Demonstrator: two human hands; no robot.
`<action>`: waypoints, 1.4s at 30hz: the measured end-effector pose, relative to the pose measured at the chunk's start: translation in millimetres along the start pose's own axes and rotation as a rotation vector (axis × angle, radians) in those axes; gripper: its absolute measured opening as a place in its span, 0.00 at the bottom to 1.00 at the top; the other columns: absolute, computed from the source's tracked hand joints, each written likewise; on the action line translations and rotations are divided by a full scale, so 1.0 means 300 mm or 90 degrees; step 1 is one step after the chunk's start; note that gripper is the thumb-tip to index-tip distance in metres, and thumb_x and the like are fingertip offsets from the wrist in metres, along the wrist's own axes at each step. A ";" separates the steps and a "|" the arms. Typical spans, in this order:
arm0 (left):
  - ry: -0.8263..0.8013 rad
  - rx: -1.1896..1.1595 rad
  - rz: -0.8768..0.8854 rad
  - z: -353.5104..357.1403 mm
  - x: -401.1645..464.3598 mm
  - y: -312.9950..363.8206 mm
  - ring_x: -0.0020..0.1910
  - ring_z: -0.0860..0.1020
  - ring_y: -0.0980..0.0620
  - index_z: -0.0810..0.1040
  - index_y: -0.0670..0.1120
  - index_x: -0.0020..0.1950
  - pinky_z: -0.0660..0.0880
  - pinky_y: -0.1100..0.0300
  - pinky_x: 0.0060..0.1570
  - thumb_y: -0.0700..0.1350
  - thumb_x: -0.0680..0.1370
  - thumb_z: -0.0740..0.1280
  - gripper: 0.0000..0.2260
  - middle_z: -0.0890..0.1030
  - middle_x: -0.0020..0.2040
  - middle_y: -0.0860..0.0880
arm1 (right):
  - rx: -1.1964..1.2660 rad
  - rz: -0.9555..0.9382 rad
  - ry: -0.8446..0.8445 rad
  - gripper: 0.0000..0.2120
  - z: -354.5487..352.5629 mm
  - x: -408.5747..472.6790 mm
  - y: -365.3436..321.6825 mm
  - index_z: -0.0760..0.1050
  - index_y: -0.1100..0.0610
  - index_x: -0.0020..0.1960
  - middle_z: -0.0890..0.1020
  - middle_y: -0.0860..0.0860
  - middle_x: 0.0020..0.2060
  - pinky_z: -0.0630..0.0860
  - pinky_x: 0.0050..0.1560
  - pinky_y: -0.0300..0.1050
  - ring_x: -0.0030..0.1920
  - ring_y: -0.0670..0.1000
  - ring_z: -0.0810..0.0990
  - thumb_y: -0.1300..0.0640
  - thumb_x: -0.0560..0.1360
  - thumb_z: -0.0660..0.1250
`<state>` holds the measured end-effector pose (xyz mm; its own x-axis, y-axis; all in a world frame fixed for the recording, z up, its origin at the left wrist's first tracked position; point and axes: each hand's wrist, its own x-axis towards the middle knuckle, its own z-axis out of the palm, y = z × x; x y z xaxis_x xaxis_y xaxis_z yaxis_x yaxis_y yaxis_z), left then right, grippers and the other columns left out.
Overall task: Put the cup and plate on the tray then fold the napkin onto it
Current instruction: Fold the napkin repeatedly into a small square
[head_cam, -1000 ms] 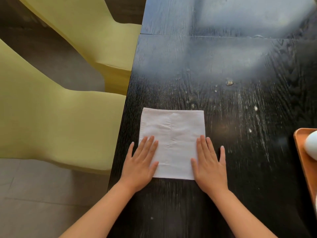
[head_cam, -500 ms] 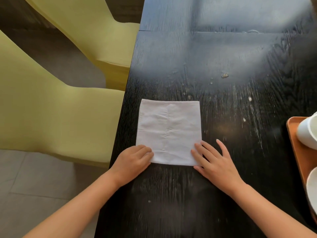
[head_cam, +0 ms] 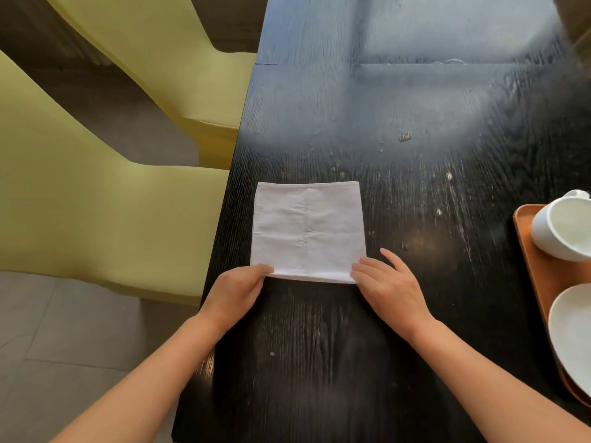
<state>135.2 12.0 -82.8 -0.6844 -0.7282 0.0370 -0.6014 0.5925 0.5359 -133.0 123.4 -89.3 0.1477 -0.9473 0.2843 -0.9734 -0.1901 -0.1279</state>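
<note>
**Cup and plate loaded, napkin halfway to the tray**

The first part of the job looks finished to me: the cup (head_cam: 563,228) sits on the tray (head_cam: 527,247) at the right edge of view, and the plate (head_cam: 572,334) lies on the same tray nearer to me, both cut off by the frame

What remains is the napkin (head_cam: 308,231). It lies flat on the dark table (head_cam: 351,107), a neat white square well apart from the tray, with a crease running down its middle. I judge it already folded at least once, since a second layer shows along its near edge

My left hand (head_cam: 236,290) has its fingers curled over the near left corner, thumb and fingertips closed on that edge. My right hand (head_cam: 388,284) pinches the near right corner between thumb and forefinger, while the other fingers are spread loose on the table beside it

So I would call it roughly two thirds done. Left to do, as I see it: lift this near edge over for another fold, then carry the napkin across to the tray. The paper looks thin, so the corners may slip out of line
</note>
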 end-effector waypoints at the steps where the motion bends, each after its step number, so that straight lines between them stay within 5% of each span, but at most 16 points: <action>1: -0.007 0.004 0.008 -0.003 -0.012 0.007 0.45 0.84 0.46 0.81 0.38 0.52 0.81 0.54 0.47 0.30 0.71 0.70 0.11 0.85 0.45 0.43 | 0.005 0.001 0.008 0.06 -0.005 -0.010 0.005 0.82 0.59 0.40 0.86 0.52 0.40 0.69 0.63 0.58 0.47 0.53 0.84 0.66 0.66 0.74; 9: 0.052 -0.045 -0.016 0.061 -0.153 0.106 0.47 0.83 0.50 0.82 0.39 0.51 0.77 0.58 0.52 0.31 0.69 0.73 0.12 0.85 0.46 0.45 | 0.072 0.076 -0.015 0.05 -0.094 -0.235 -0.024 0.82 0.59 0.40 0.86 0.52 0.38 0.74 0.60 0.58 0.42 0.50 0.85 0.66 0.65 0.75; 12: 0.074 -0.114 -0.089 0.094 -0.209 0.172 0.46 0.83 0.52 0.82 0.40 0.51 0.79 0.57 0.50 0.33 0.71 0.72 0.10 0.85 0.45 0.46 | 0.123 0.185 -0.022 0.08 -0.123 -0.337 -0.067 0.83 0.59 0.42 0.85 0.51 0.37 0.73 0.60 0.54 0.40 0.48 0.84 0.67 0.64 0.75; 18: 0.062 -0.198 -0.200 0.119 -0.316 0.292 0.44 0.80 0.57 0.81 0.42 0.51 0.74 0.73 0.49 0.36 0.71 0.72 0.09 0.83 0.44 0.51 | 0.234 0.424 -0.023 0.09 -0.187 -0.463 -0.147 0.82 0.60 0.45 0.85 0.52 0.39 0.70 0.58 0.52 0.44 0.47 0.80 0.69 0.66 0.73; 22: 0.023 -0.235 -0.248 0.122 -0.356 0.329 0.45 0.80 0.57 0.82 0.46 0.50 0.76 0.67 0.49 0.37 0.72 0.72 0.08 0.83 0.44 0.52 | 0.335 0.546 -0.015 0.06 -0.225 -0.478 -0.165 0.82 0.60 0.46 0.82 0.48 0.40 0.72 0.56 0.50 0.47 0.47 0.77 0.67 0.70 0.71; 26: 0.067 -0.316 -0.305 0.097 -0.357 0.351 0.45 0.81 0.56 0.82 0.52 0.49 0.79 0.63 0.47 0.40 0.72 0.71 0.09 0.84 0.43 0.56 | 0.416 0.583 0.009 0.07 -0.270 -0.464 -0.148 0.80 0.53 0.46 0.80 0.41 0.39 0.77 0.46 0.42 0.43 0.45 0.80 0.63 0.72 0.69; 30: 0.161 -0.364 -0.303 0.070 -0.291 0.381 0.44 0.81 0.60 0.82 0.57 0.48 0.77 0.70 0.44 0.46 0.71 0.70 0.08 0.84 0.43 0.60 | 0.462 0.579 0.056 0.10 -0.287 -0.398 -0.118 0.77 0.46 0.44 0.80 0.40 0.39 0.75 0.43 0.37 0.46 0.39 0.79 0.62 0.73 0.68; 34: 0.187 -0.339 -0.270 0.057 -0.181 0.370 0.44 0.81 0.63 0.82 0.54 0.49 0.75 0.73 0.41 0.50 0.72 0.66 0.07 0.84 0.41 0.59 | 0.482 0.589 0.069 0.04 -0.253 -0.291 -0.046 0.79 0.53 0.45 0.81 0.47 0.41 0.75 0.43 0.40 0.45 0.44 0.79 0.60 0.75 0.65; 38: 0.159 -0.197 -0.247 0.061 -0.051 0.308 0.40 0.80 0.59 0.83 0.48 0.47 0.76 0.68 0.38 0.44 0.75 0.68 0.04 0.82 0.39 0.55 | 0.461 0.641 0.056 0.05 -0.207 -0.177 0.022 0.78 0.52 0.41 0.81 0.47 0.37 0.76 0.42 0.47 0.42 0.48 0.79 0.57 0.75 0.65; 42: 0.171 -0.102 -0.249 0.087 0.039 0.268 0.40 0.77 0.51 0.82 0.44 0.45 0.71 0.59 0.41 0.43 0.75 0.69 0.03 0.81 0.39 0.48 | 0.436 0.679 0.036 0.06 -0.161 -0.134 0.058 0.77 0.53 0.40 0.81 0.49 0.35 0.75 0.53 0.61 0.41 0.51 0.79 0.55 0.75 0.65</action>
<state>68.1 60.0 -61.2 -0.2779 -0.9605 0.0123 -0.7066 0.2130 0.6748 -164.2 170.8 -57.0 -0.6755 -0.7025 -0.2242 -0.3121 0.5478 -0.7762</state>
